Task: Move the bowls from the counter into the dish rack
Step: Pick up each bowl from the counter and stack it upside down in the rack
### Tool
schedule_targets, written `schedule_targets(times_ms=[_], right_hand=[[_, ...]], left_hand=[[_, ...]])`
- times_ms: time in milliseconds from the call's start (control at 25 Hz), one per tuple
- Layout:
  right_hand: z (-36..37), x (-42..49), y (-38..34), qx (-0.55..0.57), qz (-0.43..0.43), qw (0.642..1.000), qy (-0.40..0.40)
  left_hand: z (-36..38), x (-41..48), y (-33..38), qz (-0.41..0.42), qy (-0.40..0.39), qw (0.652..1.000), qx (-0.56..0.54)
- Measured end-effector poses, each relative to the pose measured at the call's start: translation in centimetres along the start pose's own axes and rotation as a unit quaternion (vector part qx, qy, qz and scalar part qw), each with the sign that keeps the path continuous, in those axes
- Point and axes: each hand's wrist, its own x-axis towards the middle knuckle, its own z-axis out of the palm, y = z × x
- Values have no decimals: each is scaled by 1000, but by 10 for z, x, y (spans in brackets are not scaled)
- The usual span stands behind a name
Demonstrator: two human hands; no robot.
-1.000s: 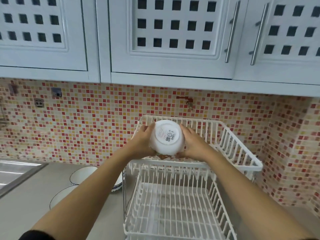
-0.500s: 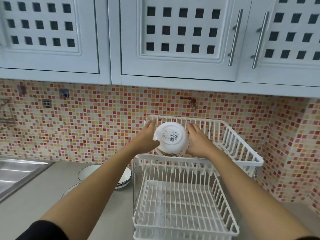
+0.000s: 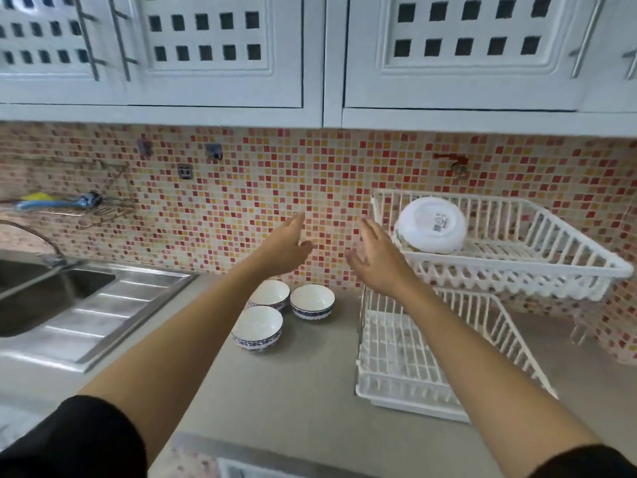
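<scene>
A white bowl (image 3: 431, 225) leans upside down in the left end of the upper tier of the white two-tier dish rack (image 3: 537, 267), its labelled base facing me. Three white bowls with blue patterned bands stand upright on the grey counter: one at the back (image 3: 269, 294), one to its right (image 3: 312, 301), one in front (image 3: 258, 326). My left hand (image 3: 284, 248) and my right hand (image 3: 374, 258) hover open above these bowls, left of the rack, holding nothing. The rack's lower tier (image 3: 396, 360) holds nothing.
A steel sink with a drainboard (image 3: 103, 305) and a faucet (image 3: 51, 257) lies to the left. A wire wall shelf (image 3: 69, 207) carries blue and yellow items. White wall cabinets (image 3: 220, 50) hang overhead. Mosaic tiles cover the wall behind.
Both hands let go of the white bowl, which now rests in the rack's upper tier, and drew back to the left. The view swung left, bringing the three counter bowls and the sink into sight.
</scene>
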Motion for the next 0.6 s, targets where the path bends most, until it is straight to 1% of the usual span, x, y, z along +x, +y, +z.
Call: schedule_targets(times_ms=[200, 360, 480, 600], right_hand=[[85, 2, -38, 11, 16, 995, -101], [153, 14, -45, 26, 38, 984, -169], [202, 25, -35, 33, 57, 974, -216], [252, 48, -19, 32, 80, 964, -252]], left_hand=[[8, -31, -84, -78, -50, 994, 56], [42, -38, -156, -150, -81, 985, 20], [68, -34, -196, -203, -109, 973, 10], [92, -12, -239, -240, -123, 963, -1]])
